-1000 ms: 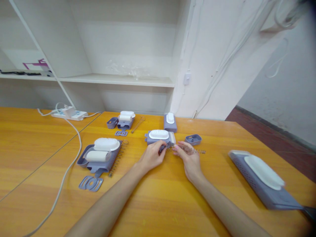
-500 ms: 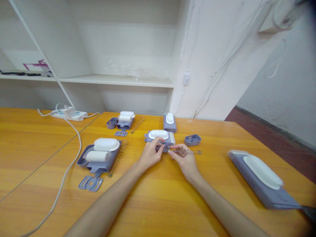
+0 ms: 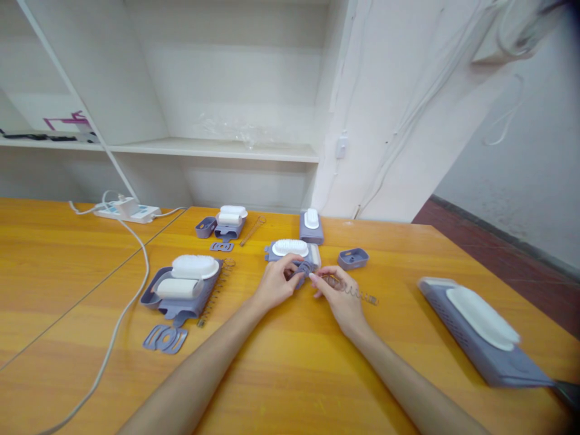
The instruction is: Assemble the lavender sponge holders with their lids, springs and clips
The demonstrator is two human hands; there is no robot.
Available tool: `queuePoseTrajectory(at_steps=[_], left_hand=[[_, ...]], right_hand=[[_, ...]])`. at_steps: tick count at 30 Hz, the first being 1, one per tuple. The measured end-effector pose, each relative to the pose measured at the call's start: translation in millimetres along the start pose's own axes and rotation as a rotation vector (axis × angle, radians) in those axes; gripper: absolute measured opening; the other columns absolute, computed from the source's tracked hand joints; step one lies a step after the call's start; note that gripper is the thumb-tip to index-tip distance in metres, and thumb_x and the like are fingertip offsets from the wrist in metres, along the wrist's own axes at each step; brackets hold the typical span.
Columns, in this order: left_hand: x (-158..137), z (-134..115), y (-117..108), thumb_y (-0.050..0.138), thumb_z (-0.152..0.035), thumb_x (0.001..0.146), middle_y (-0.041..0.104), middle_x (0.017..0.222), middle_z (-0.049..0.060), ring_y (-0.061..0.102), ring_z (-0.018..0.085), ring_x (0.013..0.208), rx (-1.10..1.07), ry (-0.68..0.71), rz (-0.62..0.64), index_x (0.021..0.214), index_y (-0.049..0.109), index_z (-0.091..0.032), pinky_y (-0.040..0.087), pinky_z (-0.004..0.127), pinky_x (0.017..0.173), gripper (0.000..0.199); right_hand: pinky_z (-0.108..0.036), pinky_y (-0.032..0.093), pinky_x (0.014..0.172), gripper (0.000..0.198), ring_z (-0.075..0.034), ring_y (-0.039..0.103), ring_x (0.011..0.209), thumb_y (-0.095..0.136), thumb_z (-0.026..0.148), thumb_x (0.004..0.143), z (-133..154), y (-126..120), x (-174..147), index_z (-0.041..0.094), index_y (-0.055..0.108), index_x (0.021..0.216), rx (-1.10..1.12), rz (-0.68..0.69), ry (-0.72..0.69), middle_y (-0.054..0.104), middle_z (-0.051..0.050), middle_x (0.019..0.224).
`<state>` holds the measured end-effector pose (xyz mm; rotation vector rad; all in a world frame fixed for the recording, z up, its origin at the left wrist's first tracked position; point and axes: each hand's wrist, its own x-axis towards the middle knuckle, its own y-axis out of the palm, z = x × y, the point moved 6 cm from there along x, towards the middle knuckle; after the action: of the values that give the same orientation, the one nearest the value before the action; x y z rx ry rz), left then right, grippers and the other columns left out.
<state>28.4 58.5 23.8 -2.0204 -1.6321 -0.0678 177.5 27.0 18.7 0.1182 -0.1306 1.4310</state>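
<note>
My left hand [image 3: 278, 283] pinches a small grey-purple plastic bracket [image 3: 304, 272] with cut-out loops. Close on its right, my right hand [image 3: 339, 295] holds a metal coil spring [image 3: 351, 289], whose free end sticks out to the right past the fingers. The spring's near end meets the bracket between the two hands; how they join is too small to tell. Just behind the left hand lies a grey-purple housing with a white bristle brush [image 3: 290, 247] on it. An open grey-purple tray [image 3: 353, 258] sits beyond the right hand.
Similar brush parts [image 3: 194, 266] with a flat bracket [image 3: 165, 338] lie at left, others [image 3: 231, 216] farther back. A large housing [image 3: 480, 326] stands at right. A white cable [image 3: 136, 290] runs from a power strip [image 3: 129, 209] across the left side.
The bracket in my left hand has turned and tilted. The spring's free end has swung down and slightly right, with my right hand a little lower.
</note>
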Motion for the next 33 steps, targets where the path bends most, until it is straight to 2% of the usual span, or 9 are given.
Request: queuePoseTrajectory(at_steps=[6, 11, 15, 18, 24, 28, 33], left_hand=[[2.2, 7.2, 0.0, 0.062, -0.023, 0.072, 0.054, 0.067, -0.004, 0.05, 0.006, 0.049, -0.084, -0.046, -0.034, 0.113, 0.056, -0.017, 0.036, 0.015, 0.045, 0.042], [1.8, 6.5, -1.5, 0.06, -0.028, 0.076, 0.059, 0.058, -0.002, 0.053, 0.008, 0.051, -0.007, -0.042, -0.047, 0.104, 0.064, -0.017, 0.041, 0.017, 0.05, 0.03], [1.3, 8.7, -0.8, 0.061, -0.032, 0.077, 0.062, 0.062, -0.001, 0.056, 0.01, 0.049, -0.089, -0.093, -0.039, 0.107, 0.058, -0.017, 0.042, 0.018, 0.046, 0.034], [1.6, 9.5, 2.1, 0.058, -0.032, 0.079, 0.064, 0.068, -0.001, 0.06, 0.011, 0.051, -0.206, -0.121, -0.009, 0.118, 0.048, -0.019, 0.046, 0.019, 0.047, 0.043], [1.8, 8.6, 8.5, 0.058, -0.029, 0.08, 0.067, 0.09, 0.007, 0.066, 0.015, 0.07, -0.356, -0.112, 0.058, 0.128, 0.045, -0.018, 0.054, 0.027, 0.066, 0.051], [0.9, 10.4, 10.7, 0.061, -0.026, 0.077, 0.068, 0.082, 0.006, 0.066, 0.016, 0.072, -0.313, -0.137, 0.114, 0.13, 0.046, -0.015, 0.053, 0.028, 0.069, 0.056], [1.2, 9.6, 8.0, 0.067, -0.026, 0.071, 0.067, 0.078, 0.006, 0.066, 0.015, 0.066, -0.366, -0.188, 0.135, 0.119, 0.052, -0.013, 0.051, 0.024, 0.063, 0.052]], right_hand=[[-0.026, 0.052, 0.055, 0.031, -0.017, 0.06, 0.072, 0.073, 0.04, 0.067, 2.2, 1.7, -0.5, 0.019, 0.057, 0.084, 0.006, 0.028, -0.065, 0.065, -0.005, 0.085], [-0.024, 0.05, 0.051, 0.029, -0.02, 0.062, 0.082, 0.07, 0.041, 0.069, 2.6, 2.8, -2.4, 0.019, 0.055, 0.081, 0.004, 0.049, -0.063, 0.063, -0.01, 0.106], [-0.025, 0.051, 0.054, 0.032, -0.021, 0.063, 0.083, 0.069, 0.04, 0.071, 1.3, 4.5, -3.7, 0.02, 0.058, 0.094, -0.053, 0.057, -0.038, 0.066, -0.008, 0.099], [-0.028, 0.053, 0.056, 0.036, -0.021, 0.064, 0.081, 0.066, 0.041, 0.073, -0.1, 5.0, -3.4, 0.021, 0.061, 0.102, -0.072, 0.057, -0.037, 0.066, -0.008, 0.099], [-0.033, 0.053, 0.072, 0.031, -0.021, 0.064, 0.08, 0.066, 0.038, 0.073, 1.0, 3.6, -1.1, 0.02, 0.066, 0.098, -0.175, 0.061, -0.135, 0.068, -0.007, 0.093], [-0.034, 0.052, 0.075, 0.029, -0.021, 0.064, 0.083, 0.066, 0.034, 0.073, 0.6, 1.3, -0.2, 0.021, 0.065, 0.099, -0.186, 0.045, -0.167, 0.067, -0.007, 0.096], [-0.036, 0.052, 0.077, 0.029, -0.022, 0.064, 0.083, 0.067, 0.036, 0.071, -0.4, 1.3, -0.2, 0.021, 0.067, 0.097, -0.195, 0.038, -0.14, 0.069, -0.006, 0.093]])
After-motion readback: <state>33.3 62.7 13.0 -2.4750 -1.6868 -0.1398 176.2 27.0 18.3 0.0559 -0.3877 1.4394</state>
